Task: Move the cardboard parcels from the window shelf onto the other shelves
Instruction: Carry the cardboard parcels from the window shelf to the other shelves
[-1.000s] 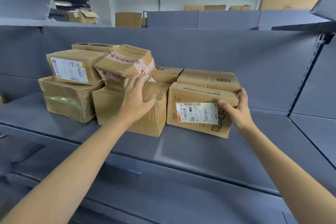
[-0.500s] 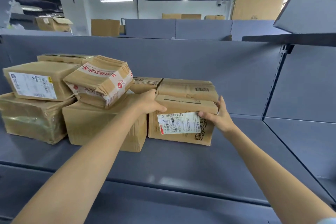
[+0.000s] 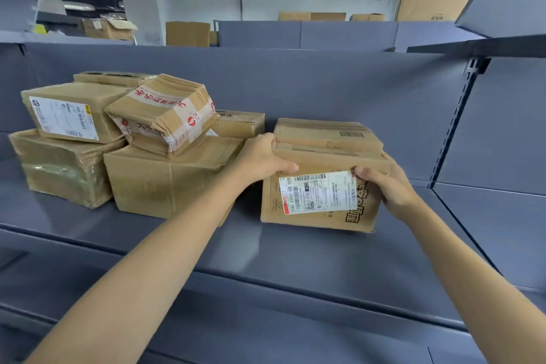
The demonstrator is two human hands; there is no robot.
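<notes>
On the long grey metal shelf a heap of brown cardboard parcels stands at the left part. Lowest and most to the left is a parcel wrapped in shiny clear tape, and on top of it lies a flatter box with a white shipping label. Beside these stands a big plain carton, and on it leans, tilted, a crushed box bound with white tape with red characters. Behind this one a small low box is partly hidden.

To the right of the heap, with a narrow gap to the big carton, is the brown parcel with a white barcode label on its front. It sits on the shelf, or just above it; I cannot tell which. The left hand grips its upper left corner, thumb on the front face. The right hand clasps its upper right edge, fingers curled over the label corner.
</notes>
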